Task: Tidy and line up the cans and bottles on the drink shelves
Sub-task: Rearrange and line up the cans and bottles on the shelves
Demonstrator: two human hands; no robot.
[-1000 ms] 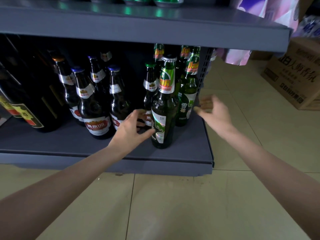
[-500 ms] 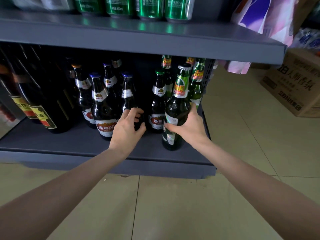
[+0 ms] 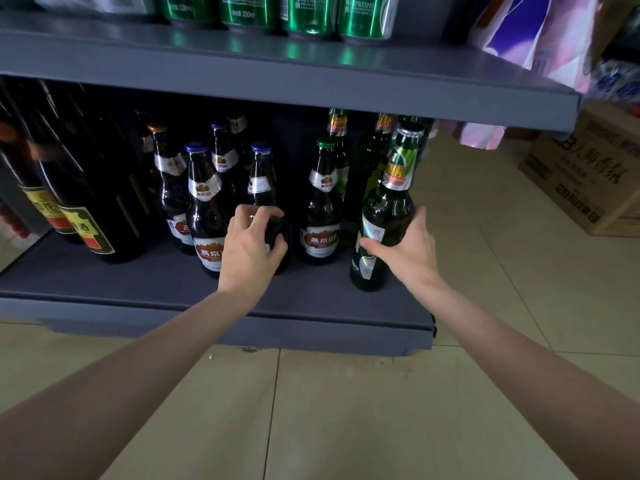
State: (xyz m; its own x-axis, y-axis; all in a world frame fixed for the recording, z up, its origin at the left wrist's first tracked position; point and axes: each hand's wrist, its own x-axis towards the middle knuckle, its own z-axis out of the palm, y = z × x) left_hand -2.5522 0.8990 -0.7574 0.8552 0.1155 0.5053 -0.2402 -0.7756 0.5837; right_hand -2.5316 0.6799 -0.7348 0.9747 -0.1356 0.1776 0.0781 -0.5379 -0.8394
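My right hand grips the green bottle round its lower body, thumb across the front label, fingers wrapped behind. The bottle leans a little left at the base, neck to the right, near the right front corner of the lower shelf. Can't tell if its base is fully seated on the shelf.

My left hand is curled round the blue-capped brown bottle in the front row, fingers over its shoulder, thumb low on the right side. That bottle stands upright.

Just left of it, touching or nearly so: another blue-capped brown bottle with a red label. Behind those, more brown bottles, caps partly in shadow. Between my hands: a green-capped brown bottle, red label, upright, apart from both hands. Behind the green bottle, two more green ones at the back right.

Far left of the shelf: large dark bottles with yellow and red labels.

Upper shelf: row of green cans at the front edge.

Right, on the tiled floor: a cardboard box. Purple and white packaging hangs at the top right.
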